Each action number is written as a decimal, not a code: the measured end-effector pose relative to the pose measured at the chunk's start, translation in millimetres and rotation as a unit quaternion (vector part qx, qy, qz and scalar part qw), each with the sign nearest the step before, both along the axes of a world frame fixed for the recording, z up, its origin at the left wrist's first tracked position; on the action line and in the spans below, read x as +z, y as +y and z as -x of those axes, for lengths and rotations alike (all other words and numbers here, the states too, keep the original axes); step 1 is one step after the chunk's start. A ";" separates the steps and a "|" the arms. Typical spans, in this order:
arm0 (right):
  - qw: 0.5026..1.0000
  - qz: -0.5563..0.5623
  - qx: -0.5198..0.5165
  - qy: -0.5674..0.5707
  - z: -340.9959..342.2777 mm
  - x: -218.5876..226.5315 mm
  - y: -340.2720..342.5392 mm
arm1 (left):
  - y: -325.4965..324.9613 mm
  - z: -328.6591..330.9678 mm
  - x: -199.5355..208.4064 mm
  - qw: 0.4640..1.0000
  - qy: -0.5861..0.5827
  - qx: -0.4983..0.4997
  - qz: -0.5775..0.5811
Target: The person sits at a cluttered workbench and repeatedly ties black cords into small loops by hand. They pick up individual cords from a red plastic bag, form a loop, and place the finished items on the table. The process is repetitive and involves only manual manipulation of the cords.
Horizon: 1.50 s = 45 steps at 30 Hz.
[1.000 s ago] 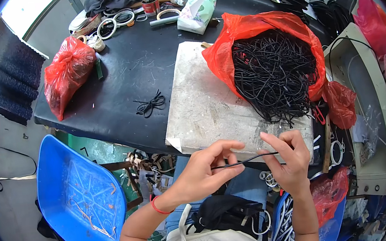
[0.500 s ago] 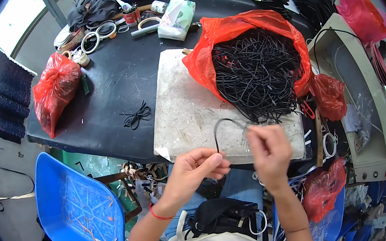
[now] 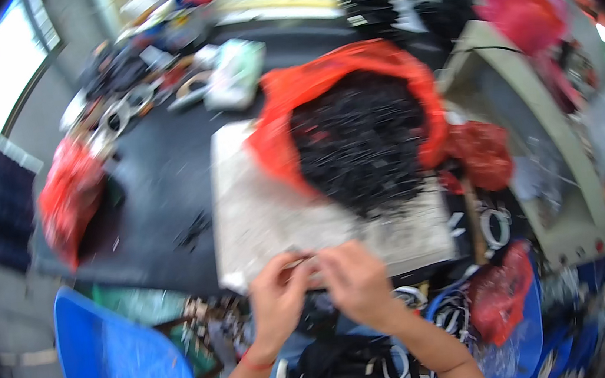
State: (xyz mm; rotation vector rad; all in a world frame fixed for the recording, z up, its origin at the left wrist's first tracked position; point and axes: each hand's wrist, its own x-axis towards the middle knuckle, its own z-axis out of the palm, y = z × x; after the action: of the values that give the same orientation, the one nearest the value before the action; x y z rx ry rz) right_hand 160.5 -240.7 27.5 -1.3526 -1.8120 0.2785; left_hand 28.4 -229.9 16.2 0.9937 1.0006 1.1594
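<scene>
My left hand [image 3: 279,296] and my right hand [image 3: 359,281] meet over the near edge of the pale board [image 3: 245,210]. Both have their fingers pinched together on a thin black cord [image 3: 297,260]. Only a short dark bit of it shows between the fingertips; blur and my fingers hide the rest. Just beyond my hands, a red plastic bag [image 3: 277,128] gapes toward me on the board. A tangled heap of black cords [image 3: 360,141] fills it and spills over its near lip. A small bundle of black cord [image 3: 194,231] lies on the dark tabletop, left of the board.
A tied red bag [image 3: 73,196] stands on the table's left side. Tape rolls [image 3: 117,119] and a tissue pack [image 3: 236,75] sit at the back. A beige metal housing [image 3: 568,159] stands at right. Below the table's left edge is a blue tub [image 3: 113,360].
My right hand has come leftward and down to meet my left hand, and the cord's loop between them no longer shows. The whole view has shifted and blurred.
</scene>
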 end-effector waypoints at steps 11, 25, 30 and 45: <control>0.997 0.042 -0.030 0.054 -15.1 0.0 -11.2 | -1.2 -6.2 5.2 0.992 0.115 -0.025 -0.036; 0.985 0.003 0.037 0.166 -56.8 -8.6 -41.7 | -7.7 -27.8 26.4 0.969 -0.195 -0.097 0.114; 0.992 -0.095 0.029 0.074 -75.8 6.2 -49.6 | -13.9 -25.3 44.3 0.950 -0.230 -0.119 0.178; 0.995 -0.082 0.030 0.049 -44.9 17.6 -30.6 | -13.4 -9.5 28.7 0.949 -0.149 -0.204 0.188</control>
State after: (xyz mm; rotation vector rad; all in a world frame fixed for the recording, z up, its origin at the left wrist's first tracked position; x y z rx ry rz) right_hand 205.4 -271.3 45.1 -1.1525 -1.7548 0.2193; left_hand 37.9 -243.3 44.8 0.6530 0.6947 0.7101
